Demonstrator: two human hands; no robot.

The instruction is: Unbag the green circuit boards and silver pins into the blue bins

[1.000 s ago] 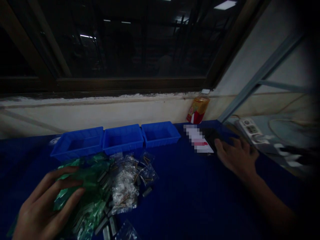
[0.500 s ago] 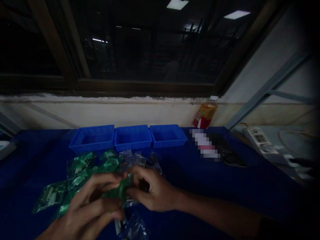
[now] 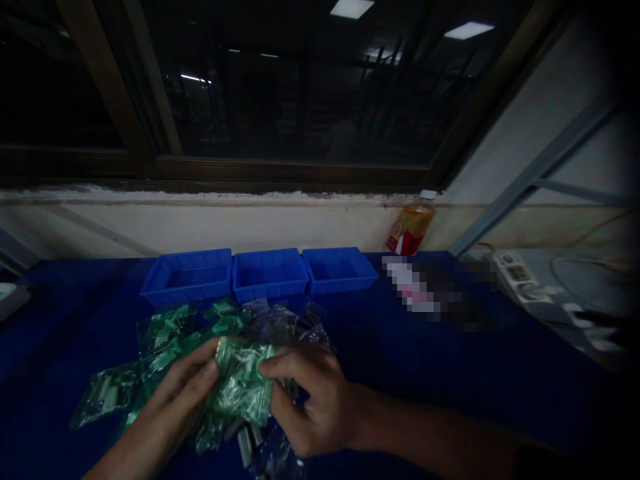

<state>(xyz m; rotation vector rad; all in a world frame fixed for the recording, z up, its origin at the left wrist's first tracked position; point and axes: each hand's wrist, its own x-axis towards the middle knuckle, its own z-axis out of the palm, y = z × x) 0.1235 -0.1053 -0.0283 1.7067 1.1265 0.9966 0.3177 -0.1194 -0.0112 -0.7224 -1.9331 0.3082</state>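
A green plastic packet [image 3: 243,383], shiny and crinkled, is held up between my two hands above the pile. My left hand [image 3: 187,387] grips its left edge, fingers partly behind it. On the other side, my right hand [image 3: 310,393] pinches the right edge between thumb and index finger. What lies inside the packet is too blurred to name. Beneath and behind are more green packets [image 3: 167,327] and clear bags [image 3: 275,320] with thin metallic pieces. Small grey blocks [image 3: 245,445] lie loose just below the held packet.
Three blue bins [image 3: 270,277] stand in a row along the wall behind the pile. A bottle [image 3: 413,223] with a red and yellow label stands at the back right, near a blurred-out paper [image 3: 413,290]. Farther right is a power strip [image 3: 517,270] beside a slanted metal bar [image 3: 530,173].
My right hand has come from the dark object at the right to the pile. Both hands have taken hold of a green packet and lifted it into clear sight. The view has shifted left.
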